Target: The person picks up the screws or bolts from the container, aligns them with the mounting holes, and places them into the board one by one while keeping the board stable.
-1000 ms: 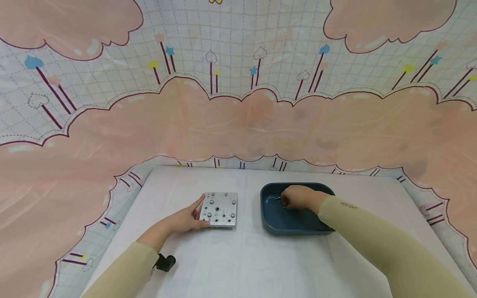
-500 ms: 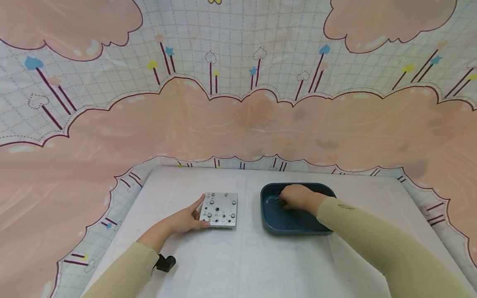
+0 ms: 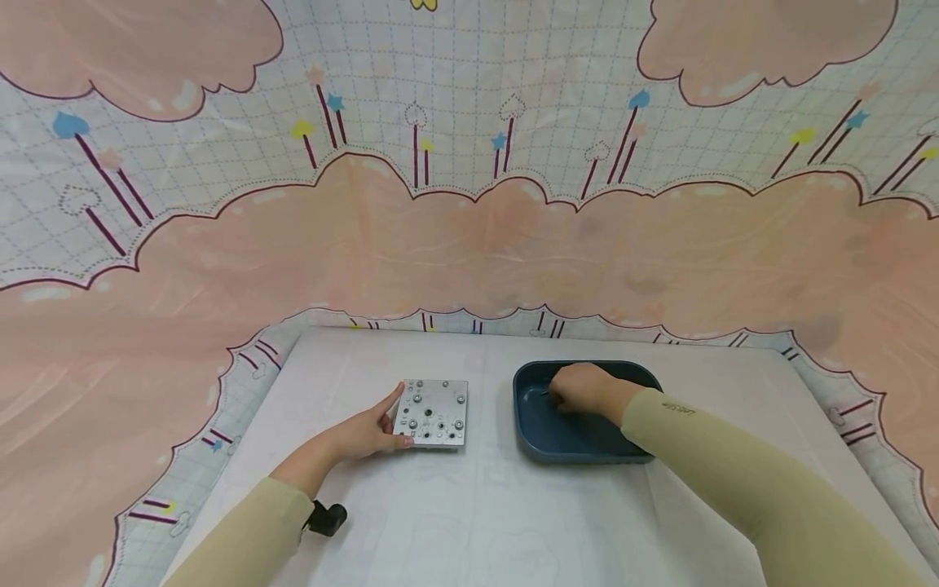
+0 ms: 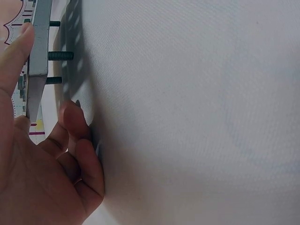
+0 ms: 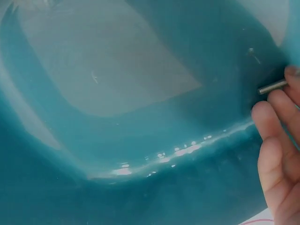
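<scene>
A square silver metal plate (image 3: 430,413) with several screws and holes on its face is at the left middle of the table in the head view. My left hand (image 3: 363,432) grips its left edge between thumb and forefinger. In the left wrist view, threaded screw ends (image 4: 61,56) stick out of the plate's underside, while the other fingers curl below it. My right hand (image 3: 587,390) reaches into a dark blue tray (image 3: 524,436). Its fingertips pinch a thin metal screw or pin (image 5: 272,87), mostly covered by the fingers; I cannot tell which of the two it is.
White cloth covers the table (image 3: 499,530). Behind it hangs a patterned curtain (image 3: 469,244) with pink clouds. A black camera piece (image 3: 325,518) sticks out from under the left sleeve. The tray's raised walls surround the right hand.
My right hand has shifted slightly left inside the tray, and less of the small metal piece shows past the fingers. The left hand and the plate have stayed in place.
</scene>
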Motion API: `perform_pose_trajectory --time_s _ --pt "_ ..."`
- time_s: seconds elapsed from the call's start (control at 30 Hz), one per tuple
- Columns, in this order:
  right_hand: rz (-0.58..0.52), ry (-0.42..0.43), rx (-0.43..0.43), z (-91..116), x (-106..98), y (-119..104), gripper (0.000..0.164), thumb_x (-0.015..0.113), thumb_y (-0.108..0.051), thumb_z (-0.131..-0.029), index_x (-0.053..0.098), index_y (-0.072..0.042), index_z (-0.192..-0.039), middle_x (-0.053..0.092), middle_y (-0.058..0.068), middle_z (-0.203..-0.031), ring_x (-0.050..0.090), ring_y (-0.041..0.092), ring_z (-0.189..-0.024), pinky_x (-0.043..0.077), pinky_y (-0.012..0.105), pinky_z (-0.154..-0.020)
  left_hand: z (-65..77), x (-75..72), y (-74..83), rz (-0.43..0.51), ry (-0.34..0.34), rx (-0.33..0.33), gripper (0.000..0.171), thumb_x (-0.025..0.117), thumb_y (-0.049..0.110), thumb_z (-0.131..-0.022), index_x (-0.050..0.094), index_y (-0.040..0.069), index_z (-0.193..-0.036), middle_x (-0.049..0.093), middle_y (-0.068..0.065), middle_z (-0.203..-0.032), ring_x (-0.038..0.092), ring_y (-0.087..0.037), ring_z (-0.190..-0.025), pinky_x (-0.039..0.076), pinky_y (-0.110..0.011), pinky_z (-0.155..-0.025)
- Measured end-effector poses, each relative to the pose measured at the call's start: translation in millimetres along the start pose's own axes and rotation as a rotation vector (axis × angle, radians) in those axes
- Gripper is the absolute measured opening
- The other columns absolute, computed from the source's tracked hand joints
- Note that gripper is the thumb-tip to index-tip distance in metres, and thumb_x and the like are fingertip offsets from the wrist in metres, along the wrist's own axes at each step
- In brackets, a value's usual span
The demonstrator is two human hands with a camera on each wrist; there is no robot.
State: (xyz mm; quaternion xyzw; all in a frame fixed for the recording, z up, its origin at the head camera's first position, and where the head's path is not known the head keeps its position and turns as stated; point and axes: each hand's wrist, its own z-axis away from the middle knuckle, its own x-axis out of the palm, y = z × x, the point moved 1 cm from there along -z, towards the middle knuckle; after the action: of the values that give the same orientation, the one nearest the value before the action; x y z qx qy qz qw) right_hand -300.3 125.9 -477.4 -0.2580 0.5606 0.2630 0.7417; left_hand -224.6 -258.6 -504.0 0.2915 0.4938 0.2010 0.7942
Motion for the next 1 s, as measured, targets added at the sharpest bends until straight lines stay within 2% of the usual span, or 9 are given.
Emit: perform_pose_trajectory --time_s 0.2,0.5,0.63,0.83,1.0 --pt "-0.030 0.008 0.023 2 -6 3 0.007 0.072 -0.017 -0.091 0.077 -0.015 -0.095 0.065 -0.008 -0.082 0.056 0.010 -0.072 0.053 0.033 -0.075 -1.5 0.4 -0.5 -0.006 0.000 0.002 0.111 0.081 0.044 -0.081 0.007 0.024 -0.161 0.050 -0.005 -0.089 0.045 -0.018 -0.075 0.036 -0.033 -0.067" --pt "-0.172 0.058 0.045 9 -23 2 0.013 0.071 -0.021 -0.093 0.077 -0.014 -0.103 0.069 -0.008 -0.093 0.060 0.010 -0.083 0.052 0.034 -0.081 -2.5 0.3 -1.4 0.001 0.001 0.009 0.111 0.081 0.044 -0.081 0.007 0.024 -0.161 0.050 -0.006 -0.089 0.045 -0.019 -0.075 0.036 -0.032 -0.066" --pt "-0.221 0.069 0.035 10 -28 1 0.013 0.069 -0.020 -0.094 0.076 -0.014 -0.103 0.068 -0.009 -0.091 0.059 0.008 -0.080 0.051 0.031 -0.078 -2.1 1.2 -0.7 0.006 0.001 0.005 0.110 0.081 0.045 -0.080 0.008 0.025 -0.161 0.049 -0.006 -0.089 0.045 -0.019 -0.075 0.036 -0.032 -0.067" --pt "-0.385 0.081 0.057 9 -41 -6 0.017 0.067 -0.018 -0.096 0.076 -0.010 -0.107 0.069 -0.004 -0.091 0.062 0.011 -0.074 0.052 0.029 -0.071 -0.9 0.5 0.4 0.000 0.004 0.006 0.110 0.080 0.045 -0.081 0.007 0.024 -0.161 0.050 -0.006 -0.089 0.045 -0.019 -0.074 0.036 -0.032 -0.066" --pt "-0.497 0.099 0.102 3 -50 -19 0.018 0.067 -0.023 -0.096 0.075 -0.013 -0.109 0.071 -0.004 -0.094 0.066 0.018 -0.075 0.052 0.029 -0.069 -1.2 -0.5 -0.3 -0.005 0.008 0.003 0.111 0.081 0.045 -0.080 0.008 0.026 -0.161 0.050 -0.006 -0.089 0.045 -0.019 -0.075 0.036 -0.033 -0.066"
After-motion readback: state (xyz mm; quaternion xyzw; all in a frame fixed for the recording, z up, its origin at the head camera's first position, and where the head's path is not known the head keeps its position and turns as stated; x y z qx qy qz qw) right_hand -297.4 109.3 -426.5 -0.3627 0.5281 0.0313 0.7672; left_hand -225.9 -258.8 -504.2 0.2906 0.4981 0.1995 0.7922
